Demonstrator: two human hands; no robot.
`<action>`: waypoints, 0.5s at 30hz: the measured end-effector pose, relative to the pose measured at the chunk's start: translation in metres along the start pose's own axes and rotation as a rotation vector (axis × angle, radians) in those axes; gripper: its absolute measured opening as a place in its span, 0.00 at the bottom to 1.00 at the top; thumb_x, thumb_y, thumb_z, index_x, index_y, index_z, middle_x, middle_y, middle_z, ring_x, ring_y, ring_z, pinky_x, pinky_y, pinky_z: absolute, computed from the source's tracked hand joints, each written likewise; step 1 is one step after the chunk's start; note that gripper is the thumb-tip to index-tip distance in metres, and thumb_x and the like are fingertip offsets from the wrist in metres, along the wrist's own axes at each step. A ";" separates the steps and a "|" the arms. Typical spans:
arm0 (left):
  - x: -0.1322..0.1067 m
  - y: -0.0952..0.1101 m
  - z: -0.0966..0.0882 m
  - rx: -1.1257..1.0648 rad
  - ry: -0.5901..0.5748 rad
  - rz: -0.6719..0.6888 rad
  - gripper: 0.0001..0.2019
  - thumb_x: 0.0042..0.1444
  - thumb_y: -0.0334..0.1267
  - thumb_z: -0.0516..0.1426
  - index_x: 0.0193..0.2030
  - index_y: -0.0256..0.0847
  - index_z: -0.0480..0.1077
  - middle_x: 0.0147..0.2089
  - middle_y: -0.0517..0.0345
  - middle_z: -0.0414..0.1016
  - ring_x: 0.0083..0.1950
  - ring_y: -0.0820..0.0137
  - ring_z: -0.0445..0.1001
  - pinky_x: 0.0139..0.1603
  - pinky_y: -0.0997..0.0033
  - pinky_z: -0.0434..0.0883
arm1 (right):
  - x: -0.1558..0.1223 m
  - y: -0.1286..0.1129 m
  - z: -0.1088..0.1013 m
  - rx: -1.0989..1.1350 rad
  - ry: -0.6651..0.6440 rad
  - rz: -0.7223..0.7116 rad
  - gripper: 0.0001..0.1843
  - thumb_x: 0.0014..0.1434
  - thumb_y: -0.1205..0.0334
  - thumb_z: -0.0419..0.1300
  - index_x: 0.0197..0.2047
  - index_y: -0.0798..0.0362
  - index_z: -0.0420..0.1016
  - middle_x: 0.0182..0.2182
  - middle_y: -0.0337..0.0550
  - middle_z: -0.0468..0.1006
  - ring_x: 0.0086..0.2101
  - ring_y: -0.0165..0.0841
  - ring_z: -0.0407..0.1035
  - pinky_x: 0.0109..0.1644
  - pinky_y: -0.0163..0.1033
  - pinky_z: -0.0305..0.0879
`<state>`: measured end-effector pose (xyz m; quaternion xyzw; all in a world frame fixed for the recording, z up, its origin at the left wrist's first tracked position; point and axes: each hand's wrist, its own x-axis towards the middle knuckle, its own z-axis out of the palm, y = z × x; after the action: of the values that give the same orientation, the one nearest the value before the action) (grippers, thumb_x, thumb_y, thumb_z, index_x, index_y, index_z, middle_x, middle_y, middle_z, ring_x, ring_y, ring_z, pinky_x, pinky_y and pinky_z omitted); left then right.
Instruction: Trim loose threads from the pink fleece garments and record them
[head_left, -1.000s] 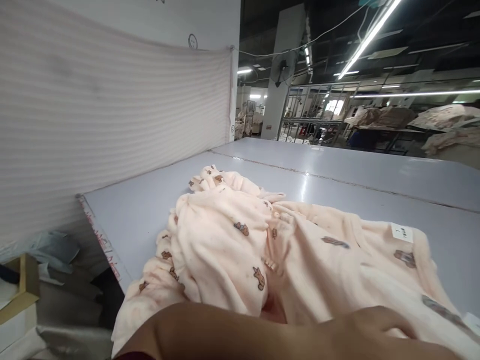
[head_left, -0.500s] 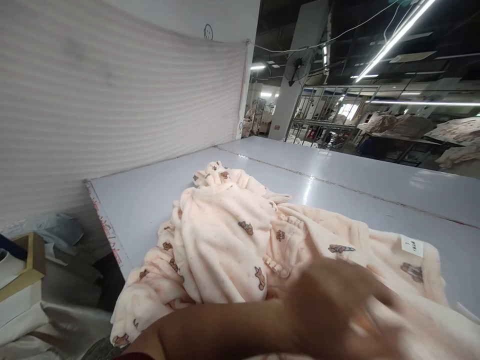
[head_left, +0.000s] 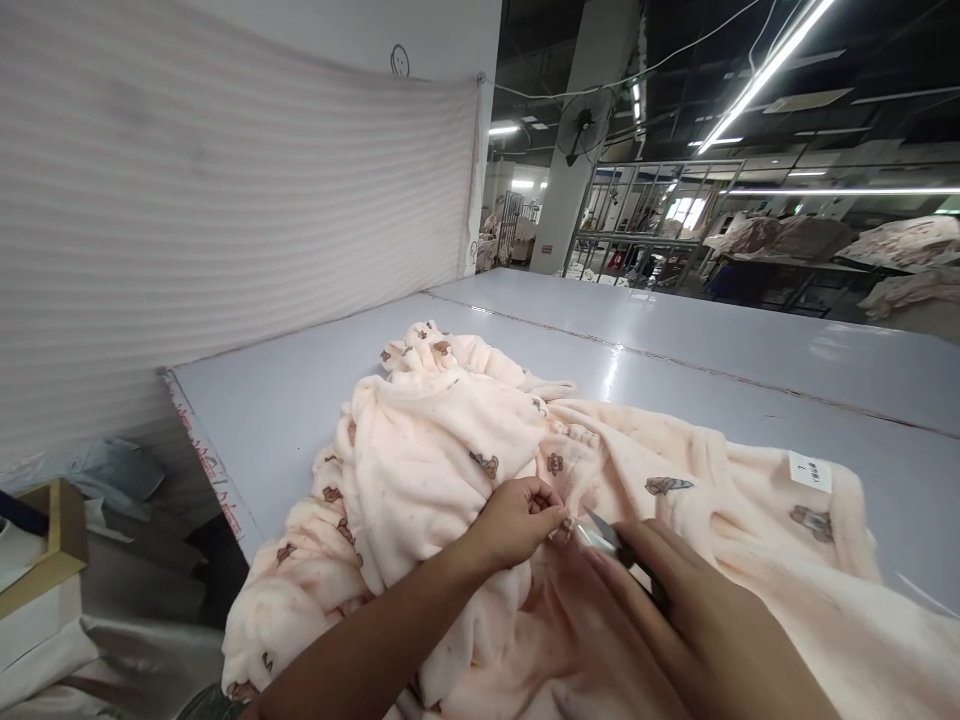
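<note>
A pale pink fleece garment (head_left: 442, 470) with small brown bear prints lies bunched on the grey-blue table top (head_left: 285, 400). My left hand (head_left: 517, 520) pinches a fold of the fleece near a small frilled edge. My right hand (head_left: 697, 620) lies just to the right of it, gripping small metal snips (head_left: 600, 535), whose blades point at the fabric my left hand holds. A white label (head_left: 810, 472) is sewn near the garment's right side. Part of the snips is hidden by my right fingers.
The table's left edge drops to a cardboard box (head_left: 52, 540) and white bags. A striped white sheet (head_left: 225, 200) hangs along the left wall. Beyond the far end stand metal racks (head_left: 645, 215), a wall fan (head_left: 583, 125) and heaped garments (head_left: 780, 238).
My left hand has come into view and pinches the fleece. My right hand, blurred half a second ago, now steadily holds metal snips over the garment.
</note>
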<state>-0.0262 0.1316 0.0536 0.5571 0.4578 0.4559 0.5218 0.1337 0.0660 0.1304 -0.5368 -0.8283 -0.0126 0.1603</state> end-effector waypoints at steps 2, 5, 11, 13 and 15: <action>-0.002 0.001 -0.005 -0.072 -0.009 -0.006 0.06 0.49 0.37 0.54 0.28 0.36 0.63 0.23 0.63 0.64 0.23 0.77 0.63 0.25 0.77 0.60 | 0.015 -0.005 0.013 -0.079 -0.140 0.041 0.15 0.63 0.54 0.46 0.30 0.48 0.67 0.30 0.42 0.74 0.24 0.34 0.71 0.21 0.36 0.57; -0.005 0.002 -0.008 -0.132 -0.008 -0.001 0.08 0.47 0.38 0.57 0.27 0.36 0.63 0.21 0.64 0.62 0.22 0.78 0.59 0.24 0.78 0.57 | 0.025 -0.002 0.028 -0.141 -0.222 0.067 0.09 0.58 0.62 0.50 0.29 0.49 0.68 0.28 0.42 0.74 0.25 0.38 0.72 0.20 0.35 0.50; -0.009 0.001 -0.009 -0.188 -0.017 0.028 0.11 0.46 0.41 0.60 0.27 0.36 0.64 0.21 0.65 0.61 0.22 0.79 0.56 0.23 0.77 0.54 | 0.026 -0.004 0.031 -0.223 -0.282 0.116 0.10 0.58 0.71 0.48 0.30 0.51 0.66 0.28 0.42 0.73 0.23 0.37 0.71 0.20 0.34 0.41; -0.010 0.001 -0.009 -0.195 -0.019 0.031 0.12 0.46 0.42 0.59 0.27 0.36 0.63 0.21 0.65 0.61 0.22 0.78 0.57 0.23 0.77 0.54 | 0.025 -0.006 0.031 -0.224 -0.280 0.119 0.10 0.59 0.70 0.47 0.30 0.51 0.66 0.28 0.42 0.73 0.23 0.37 0.71 0.20 0.34 0.41; -0.010 0.002 -0.009 -0.199 -0.018 0.031 0.12 0.46 0.42 0.59 0.27 0.36 0.63 0.21 0.65 0.61 0.22 0.78 0.57 0.23 0.77 0.54 | 0.023 -0.006 0.032 -0.224 -0.268 0.123 0.10 0.60 0.67 0.48 0.29 0.51 0.65 0.27 0.42 0.73 0.23 0.36 0.71 0.21 0.34 0.42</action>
<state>-0.0370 0.1228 0.0556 0.5136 0.3967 0.5021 0.5716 0.1120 0.0905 0.1072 -0.5978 -0.8013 -0.0234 -0.0119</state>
